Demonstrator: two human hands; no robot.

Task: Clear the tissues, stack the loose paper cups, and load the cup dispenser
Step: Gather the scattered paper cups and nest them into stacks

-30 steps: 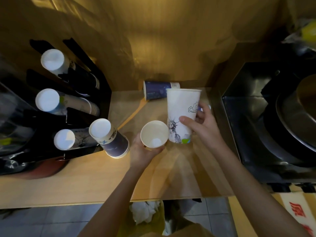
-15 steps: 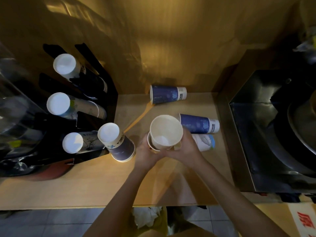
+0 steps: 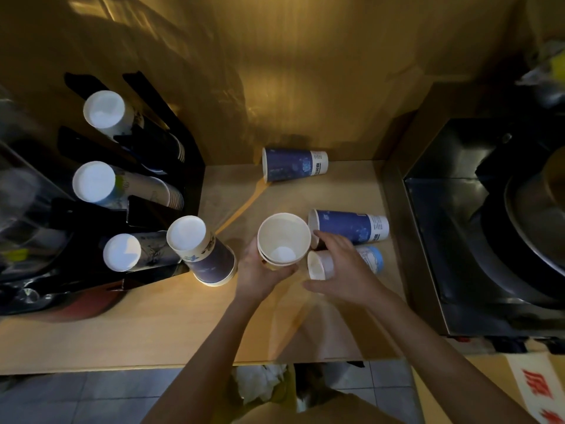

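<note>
My left hand (image 3: 260,272) holds a nested stack of two white paper cups (image 3: 283,240), mouths up, just above the wooden counter (image 3: 153,332). My right hand (image 3: 344,270) is spread over a small white cup (image 3: 318,265) that lies on its side, with thumb and fingers apart on either side of it. Behind that cup a blue cup (image 3: 351,226) lies on its side, and another blue cup (image 3: 295,165) rests by the back wall. The black cup dispenser (image 3: 159,209) at the left holds three rows of cups. A blue upside-down cup (image 3: 203,254) leans beside it.
A steel appliance (image 3: 458,215) walls off the counter's right side. Crumpled white tissues (image 3: 260,382) sit in a bin below the counter's front edge. A brown wall closes the back. An orange strip (image 3: 241,208) lies on the counter.
My right hand pushed the tall white cup into the one held by my left hand, then let go and moved right onto the small lying cup.
</note>
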